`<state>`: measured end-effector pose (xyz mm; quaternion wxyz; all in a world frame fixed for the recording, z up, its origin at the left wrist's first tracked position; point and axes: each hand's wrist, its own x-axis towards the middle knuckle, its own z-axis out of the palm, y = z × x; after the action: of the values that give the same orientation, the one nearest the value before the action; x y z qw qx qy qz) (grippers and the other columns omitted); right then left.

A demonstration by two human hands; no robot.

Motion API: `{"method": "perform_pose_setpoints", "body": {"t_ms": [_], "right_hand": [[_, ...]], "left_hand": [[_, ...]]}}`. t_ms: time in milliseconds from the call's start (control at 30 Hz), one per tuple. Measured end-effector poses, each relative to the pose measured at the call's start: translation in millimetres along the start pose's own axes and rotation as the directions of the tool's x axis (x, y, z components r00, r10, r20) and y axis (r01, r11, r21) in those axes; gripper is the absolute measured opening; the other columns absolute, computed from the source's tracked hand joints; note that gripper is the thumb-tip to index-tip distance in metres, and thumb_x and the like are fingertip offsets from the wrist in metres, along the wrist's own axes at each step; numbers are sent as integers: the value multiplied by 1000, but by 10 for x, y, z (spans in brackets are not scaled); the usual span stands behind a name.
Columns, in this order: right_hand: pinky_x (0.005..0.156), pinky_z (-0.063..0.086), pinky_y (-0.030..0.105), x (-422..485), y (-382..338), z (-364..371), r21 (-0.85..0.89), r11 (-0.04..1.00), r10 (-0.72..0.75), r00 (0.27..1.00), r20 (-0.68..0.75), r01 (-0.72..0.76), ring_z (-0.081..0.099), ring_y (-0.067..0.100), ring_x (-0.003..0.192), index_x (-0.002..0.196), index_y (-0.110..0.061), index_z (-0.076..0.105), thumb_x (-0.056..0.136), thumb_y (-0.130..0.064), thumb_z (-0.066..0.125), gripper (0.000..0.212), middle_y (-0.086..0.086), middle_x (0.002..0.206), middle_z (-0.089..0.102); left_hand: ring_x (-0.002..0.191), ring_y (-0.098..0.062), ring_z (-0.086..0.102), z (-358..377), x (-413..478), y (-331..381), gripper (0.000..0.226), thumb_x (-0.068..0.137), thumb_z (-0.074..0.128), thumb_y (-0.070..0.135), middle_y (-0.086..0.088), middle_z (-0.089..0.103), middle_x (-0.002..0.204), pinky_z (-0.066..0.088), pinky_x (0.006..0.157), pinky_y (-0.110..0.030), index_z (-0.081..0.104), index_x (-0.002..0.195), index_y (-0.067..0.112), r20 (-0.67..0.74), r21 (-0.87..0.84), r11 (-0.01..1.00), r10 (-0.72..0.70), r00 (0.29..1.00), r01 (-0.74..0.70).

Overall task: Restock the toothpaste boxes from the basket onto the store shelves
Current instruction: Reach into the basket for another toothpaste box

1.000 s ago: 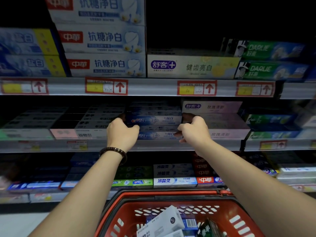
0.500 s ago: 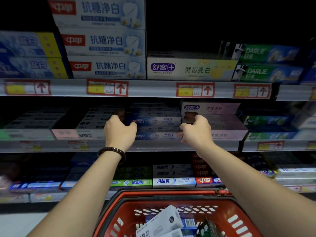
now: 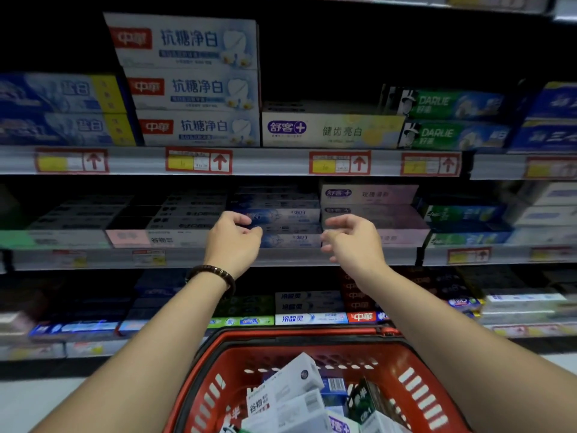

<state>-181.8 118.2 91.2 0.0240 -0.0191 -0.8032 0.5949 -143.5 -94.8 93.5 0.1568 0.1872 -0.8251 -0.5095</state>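
The left hand (image 3: pixel 232 242) and right hand (image 3: pixel 352 242) hover before the middle shelf (image 3: pixel 281 257), each grip loosely apart and holding nothing. Blue toothpaste boxes (image 3: pixel 292 215) sit stacked on the shelf between the 2 hands. More boxes (image 3: pixel 290 389) fill the red basket (image 3: pixel 421 387).

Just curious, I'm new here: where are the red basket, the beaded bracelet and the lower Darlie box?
red basket (image 3: pixel 296 333), head view, far rim.
beaded bracelet (image 3: pixel 215 271), head view, beads across the wrist.
lower Darlie box (image 3: pixel 452 135), head view, front face.
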Motion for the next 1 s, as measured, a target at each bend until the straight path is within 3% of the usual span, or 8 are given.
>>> {"method": "perform_pose_setpoints", "body": {"t_ms": [133, 567, 833, 1000], "right_hand": [[69, 58, 30, -171, -44, -52, 32, 999, 14, 1000, 15, -15, 78, 17, 78, 103, -25, 71, 96, -10, 69, 16, 4, 93, 80], [58, 51, 19, -939, -290, -435, 69, 998, 4, 993, 119, -12, 72, 15, 73, 101, -18, 71, 99, -10, 68, 9, 7, 92, 79], [64, 58, 30, -1412, -256, -631, 51, 999, -2, 988, 152, -6, 77, 19, 76, 103, -20, 72, 100, -16, 68, 7, 3, 89, 80], [60, 54, 26, -1643, -176, -709, 79, 996, 19, 982, 186, -34, 74, 17, 71, 103, -17, 74, 101, -13, 67, 8, 7, 88, 80]], "left_hand": [[78, -21, 74, -14, -203, 77, 10, 97, 68, 30, 2, 72, 84, 64, 76, -48, 59, 102, 28, 16, -16, 1000, 20, 1000, -20], [67, -16, 74, -303, -1028, 316, 9, 99, 65, 32, 3, 71, 81, 62, 70, -39, 60, 103, 27, 103, 4, 998, 67, 992, -67], [61, -12, 74, -415, -1452, 340, 8, 99, 65, 32, 2, 73, 81, 55, 63, -32, 61, 102, 27, 147, 17, 997, 75, 986, -79], [62, -13, 74, -397, -1652, 281, 7, 99, 66, 30, 0, 74, 80, 53, 61, -32, 61, 103, 27, 177, 0, 998, 56, 983, -57]]}}
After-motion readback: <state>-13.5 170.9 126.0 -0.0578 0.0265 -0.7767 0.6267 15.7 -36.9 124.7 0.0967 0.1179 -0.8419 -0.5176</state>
